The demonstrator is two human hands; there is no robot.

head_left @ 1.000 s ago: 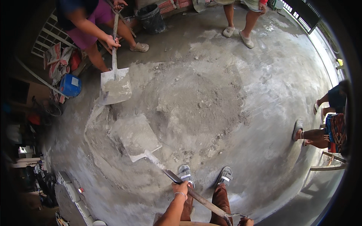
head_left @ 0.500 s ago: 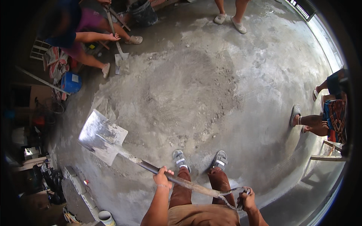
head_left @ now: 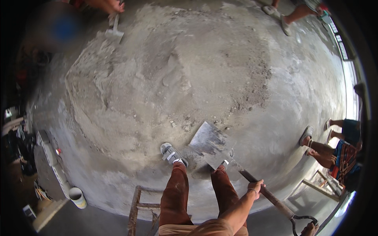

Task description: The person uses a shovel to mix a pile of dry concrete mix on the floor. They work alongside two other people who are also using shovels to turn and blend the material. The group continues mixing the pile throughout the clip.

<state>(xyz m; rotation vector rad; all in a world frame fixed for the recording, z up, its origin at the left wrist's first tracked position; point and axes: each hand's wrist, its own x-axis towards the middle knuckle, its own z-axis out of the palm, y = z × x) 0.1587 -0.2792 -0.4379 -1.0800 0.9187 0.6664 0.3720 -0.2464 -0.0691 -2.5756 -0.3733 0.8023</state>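
Note:
A square-bladed shovel [head_left: 210, 143] slants across in front of my legs, its grey-smeared metal blade just above or on the floor by my right foot; I cannot tell which. My left hand [head_left: 256, 188] is closed round the shaft, with a bracelet at the wrist. At the lower right edge my right hand [head_left: 310, 229], partly cut off, is closed on the D-shaped handle. Ahead of my feet spreads a pile of grey dry mix [head_left: 173, 74], with loose lumps along its right and near edges. The blade hides most of my right shoe.
A co-worker's hand [head_left: 118, 6] is near another shovel [head_left: 115, 33] at the far left. Other people's feet [head_left: 286, 25] stand at far right, and a seated person's leg [head_left: 321, 147] at right. A wooden frame [head_left: 136, 204] stands behind me; a pail [head_left: 77, 198] sits beside blocks [head_left: 53, 161].
My shovel has swung from the left across to the right, its blade now near my right foot. Both hands moved right with it. The view has shifted, and the co-worker's shovel sits further up.

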